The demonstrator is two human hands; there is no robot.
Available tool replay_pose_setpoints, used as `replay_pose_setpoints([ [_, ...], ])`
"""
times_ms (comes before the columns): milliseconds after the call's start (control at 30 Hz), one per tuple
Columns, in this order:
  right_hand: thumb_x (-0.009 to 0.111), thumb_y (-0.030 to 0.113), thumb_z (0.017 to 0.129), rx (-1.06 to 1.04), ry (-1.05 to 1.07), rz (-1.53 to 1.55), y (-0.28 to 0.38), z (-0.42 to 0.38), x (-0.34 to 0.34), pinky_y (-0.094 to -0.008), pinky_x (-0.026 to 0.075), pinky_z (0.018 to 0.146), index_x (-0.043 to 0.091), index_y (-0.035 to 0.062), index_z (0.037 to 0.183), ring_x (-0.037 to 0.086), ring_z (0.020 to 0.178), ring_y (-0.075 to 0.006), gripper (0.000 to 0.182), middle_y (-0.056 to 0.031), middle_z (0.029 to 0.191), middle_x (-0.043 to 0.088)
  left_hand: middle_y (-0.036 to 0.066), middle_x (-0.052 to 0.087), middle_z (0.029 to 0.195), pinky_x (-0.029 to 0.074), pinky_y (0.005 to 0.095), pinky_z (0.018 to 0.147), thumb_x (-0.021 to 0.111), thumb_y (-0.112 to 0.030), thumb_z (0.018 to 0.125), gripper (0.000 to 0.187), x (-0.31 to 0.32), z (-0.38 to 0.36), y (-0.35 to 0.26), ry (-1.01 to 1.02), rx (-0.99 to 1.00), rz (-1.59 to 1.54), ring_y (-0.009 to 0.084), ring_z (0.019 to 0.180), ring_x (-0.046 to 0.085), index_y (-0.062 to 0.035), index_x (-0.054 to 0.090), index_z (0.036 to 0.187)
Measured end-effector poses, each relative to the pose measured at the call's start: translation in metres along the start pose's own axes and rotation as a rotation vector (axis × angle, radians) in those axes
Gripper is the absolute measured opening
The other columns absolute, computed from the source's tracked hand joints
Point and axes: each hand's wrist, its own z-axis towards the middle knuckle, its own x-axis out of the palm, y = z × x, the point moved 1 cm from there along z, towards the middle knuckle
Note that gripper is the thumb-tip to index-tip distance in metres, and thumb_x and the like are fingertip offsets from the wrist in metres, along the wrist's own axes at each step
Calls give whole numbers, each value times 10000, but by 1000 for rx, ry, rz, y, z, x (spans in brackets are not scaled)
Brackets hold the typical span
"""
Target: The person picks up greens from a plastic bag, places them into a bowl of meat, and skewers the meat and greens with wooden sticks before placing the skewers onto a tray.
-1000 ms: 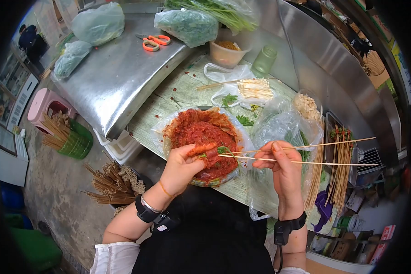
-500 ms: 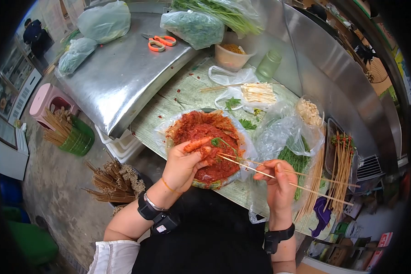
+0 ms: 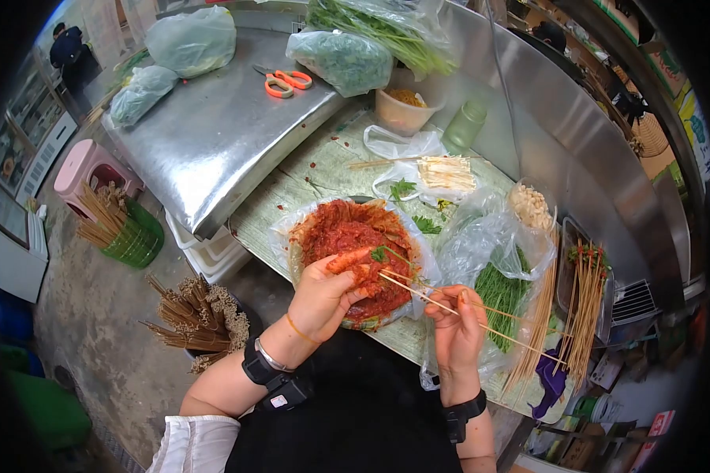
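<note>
My left hand (image 3: 317, 303) pinches a red, sauce-coated slice (image 3: 349, 260) with a green herb sprig (image 3: 380, 253) against it. Below it is a plastic-lined bowl (image 3: 282, 229) of red-seasoned slices (image 3: 331, 225). My right hand (image 3: 459, 323) is closed on two thin bamboo skewers (image 3: 513, 337), fingers on their middle part. The skewers slant up to the left, their tips right at the slice in my left fingers, where the very ends are hidden. Red sauce marks the right fingertips.
Right of the bowl lie bagged green herbs (image 3: 503, 296), loose skewers (image 3: 532, 339) and a tray (image 3: 564, 292) with loaded skewers. Enoki mushrooms (image 3: 447, 173) lie behind. Orange-handled scissors (image 3: 288, 83) rest on the raised steel counter (image 3: 205, 142). Skewer bundles (image 3: 201, 315) stand at lower left.
My right hand has moved left, closer to my left hand, and the skewers' far ends have shifted left and down with it. The left hand still holds the slice. The view has shifted slightly.
</note>
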Motion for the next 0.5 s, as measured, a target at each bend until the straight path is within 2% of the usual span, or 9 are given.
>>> replay_pose_setpoints([
  [67,441,194,927,17,-23,2,-2,-1,3,-339,518,697,541,-57,957,633,733,-245,271,-192,872,618,148,583,1099,512,364,851,463,20,865,314,-2,1,4,-11,20,12,236,996,592,60,493,1175],
  [167,436,187,931,-66,-3,-99,2,-5,12,-339,517,705,547,-49,941,635,737,-243,261,-186,864,618,152,579,1109,509,357,854,462,34,861,324,-2,2,8,-36,80,32,237,1005,589,62,486,1182],
  [233,461,154,913,-219,41,-358,8,-9,20,-339,516,706,562,-48,914,638,743,-238,226,-167,854,625,154,577,1114,508,354,856,461,44,858,329,0,2,12,-52,121,38,238,1010,588,63,483,1185],
  [267,461,154,913,-219,43,-359,13,-9,24,-339,516,706,562,-48,914,638,743,-238,226,-167,854,625,154,575,1117,508,351,857,452,59,852,333,0,4,14,-64,177,100,240,1011,589,64,483,1183],
  [333,475,100,889,-567,328,-898,25,-9,36,-319,518,674,574,-48,894,625,733,-230,178,-171,856,617,154,574,1120,508,348,857,442,75,846,337,-2,7,20,-76,233,163,243,1012,590,64,484,1180],
  [400,499,64,865,-640,393,-997,27,-9,45,-317,518,673,578,-49,895,627,738,-241,142,-173,856,617,153,573,1125,506,339,861,423,92,836,343,-5,9,24,-109,308,185,246,1006,595,62,491,1170],
  [467,522,27,841,-713,459,-1097,25,-8,51,-314,517,672,583,-51,895,630,743,-253,113,-175,856,617,153,574,1123,504,334,864,415,98,832,344,-2,8,24,-106,288,158,248,1002,597,62,494,1165],
  [500,573,6,797,-763,480,-1132,23,-8,54,-316,519,643,592,-33,901,627,733,-265,112,-166,875,613,153,576,1122,502,330,867,407,103,827,346,-1,8,23,-105,269,132,250,998,599,62,498,1159],
])
